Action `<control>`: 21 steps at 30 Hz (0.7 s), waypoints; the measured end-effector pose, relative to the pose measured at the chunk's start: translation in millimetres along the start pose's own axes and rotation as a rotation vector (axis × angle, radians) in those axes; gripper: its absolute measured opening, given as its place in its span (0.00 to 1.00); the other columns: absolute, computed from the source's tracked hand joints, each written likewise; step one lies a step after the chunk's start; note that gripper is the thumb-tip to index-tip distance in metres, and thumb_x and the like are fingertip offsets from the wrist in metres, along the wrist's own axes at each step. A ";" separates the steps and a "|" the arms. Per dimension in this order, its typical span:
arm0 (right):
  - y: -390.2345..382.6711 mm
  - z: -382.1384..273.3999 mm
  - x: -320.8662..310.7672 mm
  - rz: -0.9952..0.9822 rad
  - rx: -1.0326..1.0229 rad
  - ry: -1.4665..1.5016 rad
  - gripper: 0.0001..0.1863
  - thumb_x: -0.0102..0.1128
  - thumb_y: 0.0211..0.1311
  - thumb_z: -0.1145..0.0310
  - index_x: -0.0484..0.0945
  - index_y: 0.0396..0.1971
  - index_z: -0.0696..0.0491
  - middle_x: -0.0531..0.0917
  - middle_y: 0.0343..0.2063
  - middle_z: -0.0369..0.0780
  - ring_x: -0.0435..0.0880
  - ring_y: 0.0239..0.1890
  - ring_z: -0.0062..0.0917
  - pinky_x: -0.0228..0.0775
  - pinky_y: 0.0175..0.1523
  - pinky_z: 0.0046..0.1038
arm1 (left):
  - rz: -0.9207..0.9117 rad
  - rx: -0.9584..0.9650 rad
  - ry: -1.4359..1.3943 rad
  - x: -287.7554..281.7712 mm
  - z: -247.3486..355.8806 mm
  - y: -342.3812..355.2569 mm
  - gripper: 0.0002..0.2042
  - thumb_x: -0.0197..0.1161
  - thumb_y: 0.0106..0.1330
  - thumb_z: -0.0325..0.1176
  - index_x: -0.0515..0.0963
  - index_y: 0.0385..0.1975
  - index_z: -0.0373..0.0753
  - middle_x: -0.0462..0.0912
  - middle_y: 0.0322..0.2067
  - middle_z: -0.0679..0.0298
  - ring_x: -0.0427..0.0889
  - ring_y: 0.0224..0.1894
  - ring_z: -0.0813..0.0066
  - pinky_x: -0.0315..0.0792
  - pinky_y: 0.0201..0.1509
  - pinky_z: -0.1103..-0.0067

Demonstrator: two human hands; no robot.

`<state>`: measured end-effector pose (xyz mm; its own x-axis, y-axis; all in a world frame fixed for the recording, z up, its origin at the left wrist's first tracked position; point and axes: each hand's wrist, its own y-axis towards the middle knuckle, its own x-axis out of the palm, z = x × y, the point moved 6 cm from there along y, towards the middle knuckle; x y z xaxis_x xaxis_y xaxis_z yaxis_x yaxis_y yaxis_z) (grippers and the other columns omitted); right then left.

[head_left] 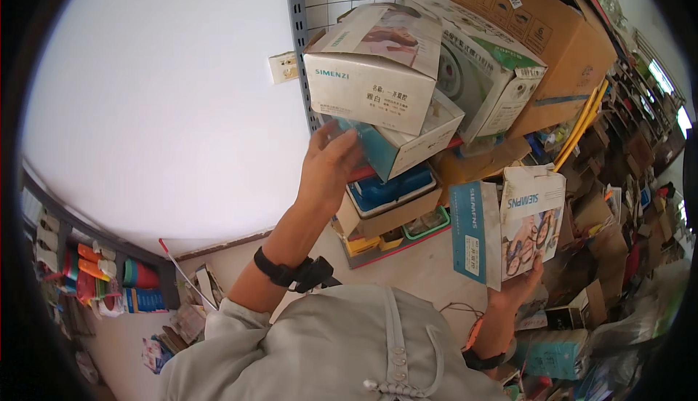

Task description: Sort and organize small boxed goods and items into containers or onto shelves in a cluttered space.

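My left hand (pixel 331 155) reaches to the left end of a teal-and-white box (pixel 414 146), its slightly blurred fingers bent and apart against the cardboard. On that box rests a larger white carton (pixel 374 74) with a picture on top. In my right hand (pixel 523 281) is a blue-and-white box (pixel 476 230) with a raised, torn-looking flap, gripped at its lower right. Below the teal box, a brown carton (pixel 400 208) holds a blue container.
A green-and-white carton (pixel 487 74) and tall brown carton (pixel 552 37) crowd the right of the grey upright (pixel 297 30) beside a white wall (pixel 160 95). Cluttered cardboard (pixel 611 241) fills the far right; plastic goods stand on a low left rack (pixel 102 277).
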<state>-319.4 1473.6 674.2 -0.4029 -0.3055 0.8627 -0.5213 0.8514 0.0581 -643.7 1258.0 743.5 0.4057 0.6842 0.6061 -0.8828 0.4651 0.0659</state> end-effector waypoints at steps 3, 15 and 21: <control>5.8 1.5 -4.8 0.016 0.014 -0.015 0.32 0.54 0.63 0.55 0.62 0.66 0.46 0.70 0.63 0.37 0.70 0.62 0.34 0.65 0.64 0.43 | -0.068 0.325 0.409 -64.1 -26.7 50.9 0.22 0.54 0.67 0.29 0.65 0.59 0.27 0.70 0.57 0.52 0.70 0.57 0.62 0.65 0.61 0.72; -5.1 10.7 28.0 -0.095 0.164 0.017 0.30 0.53 0.65 0.54 0.63 0.65 0.48 0.68 0.64 0.38 0.68 0.64 0.34 0.63 0.65 0.41 | -0.110 0.144 0.504 -63.5 3.5 151.4 0.17 0.54 0.69 0.35 0.74 0.53 0.34 0.81 0.45 0.59 0.78 0.47 0.73 0.71 0.50 0.78; -5.9 19.1 54.8 -0.126 0.184 0.016 0.28 0.54 0.63 0.55 0.66 0.62 0.46 0.72 0.60 0.36 0.71 0.61 0.31 0.64 0.64 0.40 | -0.200 0.078 0.117 -49.9 -5.0 160.3 0.20 0.52 0.71 0.42 0.72 0.56 0.36 0.81 0.47 0.60 0.80 0.46 0.72 0.72 0.52 0.77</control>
<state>-352.7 1443.6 711.6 -0.3143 -0.3967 0.8625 -0.6958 0.7143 0.0750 -804.3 1301.2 719.8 0.5948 0.6456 0.4789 -0.7960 0.5561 0.2390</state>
